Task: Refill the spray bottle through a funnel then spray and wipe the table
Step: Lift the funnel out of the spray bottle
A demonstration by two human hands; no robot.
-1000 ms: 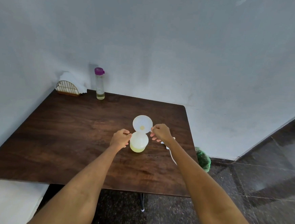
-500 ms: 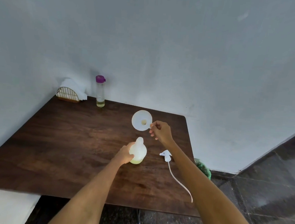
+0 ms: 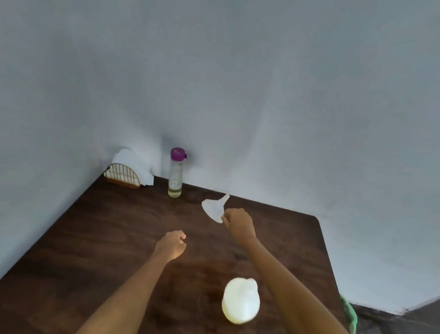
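The white spray bottle point(image 3: 240, 303) with yellowish liquid stands uncapped near the front of the dark wooden table point(image 3: 119, 232), between my forearms. My right hand point(image 3: 238, 222) pinches the rim of the white funnel point(image 3: 213, 207) and holds it tilted, spout pointing up and away, above the far part of the table. My left hand point(image 3: 172, 244) hovers over the table with loosely curled fingers, holding nothing. The spray head is hidden.
A clear bottle with a purple cap point(image 3: 176, 172) and a little liquid stands at the back by the wall. A wire napkin holder with white napkins point(image 3: 127, 171) sits in the back left corner. Something green point(image 3: 349, 315) hangs off the table's right edge.
My left hand let go of the spray bottle and moved forward. My right hand carried the funnel toward the back of the table. The view tilted up, so the bottle now appears nearer.
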